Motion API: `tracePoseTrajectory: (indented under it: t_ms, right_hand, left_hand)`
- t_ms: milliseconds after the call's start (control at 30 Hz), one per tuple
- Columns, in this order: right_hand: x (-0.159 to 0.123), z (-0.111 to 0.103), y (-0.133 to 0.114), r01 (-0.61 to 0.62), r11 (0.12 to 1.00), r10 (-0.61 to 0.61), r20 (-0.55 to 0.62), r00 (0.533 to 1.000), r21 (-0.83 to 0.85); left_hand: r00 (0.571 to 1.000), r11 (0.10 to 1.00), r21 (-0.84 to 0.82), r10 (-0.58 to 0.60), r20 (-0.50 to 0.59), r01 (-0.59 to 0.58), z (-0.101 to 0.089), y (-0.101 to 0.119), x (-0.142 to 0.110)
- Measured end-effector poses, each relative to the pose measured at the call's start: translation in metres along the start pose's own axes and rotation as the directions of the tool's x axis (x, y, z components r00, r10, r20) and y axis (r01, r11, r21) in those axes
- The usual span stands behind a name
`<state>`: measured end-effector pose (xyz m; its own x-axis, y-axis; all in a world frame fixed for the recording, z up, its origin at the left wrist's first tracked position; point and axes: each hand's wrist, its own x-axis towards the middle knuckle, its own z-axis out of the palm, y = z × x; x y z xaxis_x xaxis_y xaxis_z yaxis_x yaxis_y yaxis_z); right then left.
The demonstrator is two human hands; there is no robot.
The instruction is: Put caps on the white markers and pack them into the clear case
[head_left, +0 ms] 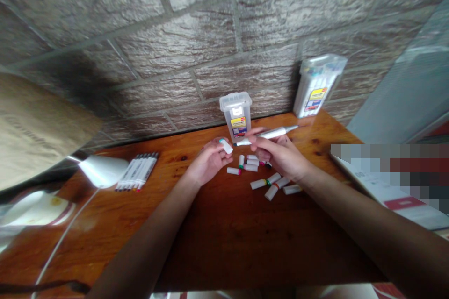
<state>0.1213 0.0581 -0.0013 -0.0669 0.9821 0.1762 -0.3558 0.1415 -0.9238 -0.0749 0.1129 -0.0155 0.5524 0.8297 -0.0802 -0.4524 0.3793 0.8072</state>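
Between the thumb and fingers of my left hand (pixel 208 161) is a white marker cap (pixel 226 146) with a teal end. My right hand (pixel 280 152) grips a white marker (pixel 270 135), held nearly level, its grey tapered tip pointing right and its dark end towards the left hand. Beneath and between the hands, several loose white caps (pixel 250 167) with coloured ends lie on the wooden table (pixel 217 233). More caps (pixel 276 188) are just below my right hand, which partly hides some. Just behind the hands stands a clear plastic marker case (pixel 237 112).
A second case (pixel 315 86), filled with markers, stands at the back right against the stone wall (pixel 210 23). To the left lies a row of markers (pixel 136 172) beside a white lamp-like cone (pixel 103 170) with a cable. A brown paper bag (pixel 38 126) hangs into view at far left.
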Motion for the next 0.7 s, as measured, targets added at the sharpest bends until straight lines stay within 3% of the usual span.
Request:
tracePoseTrajectory:
  t_ms: [200, 367, 700]
  right_hand:
    - [-0.007, 0.008, -0.008, 0.109, 0.958, -0.115, -0.004, 0.993, -0.263]
    - [-0.009, 0.013, -0.006, 0.227, 0.898, -0.250, -0.011, 0.968, -0.377]
    - [-0.012, 0.013, -0.002, 0.245, 0.861, -0.257, 0.034, 0.966, -0.447]
  left_hand:
    - [0.997, 0.999, 0.010, 0.042, -0.061, -0.042, -0.006, 0.000, 0.003]
    - [0.996, 0.997, 0.027, 0.076, -0.055, -0.075, -0.006, -0.001, 0.004]
    - [0.992, 0.994, 0.052, 0.096, -0.081, -0.092, -0.005, -0.002, 0.004]
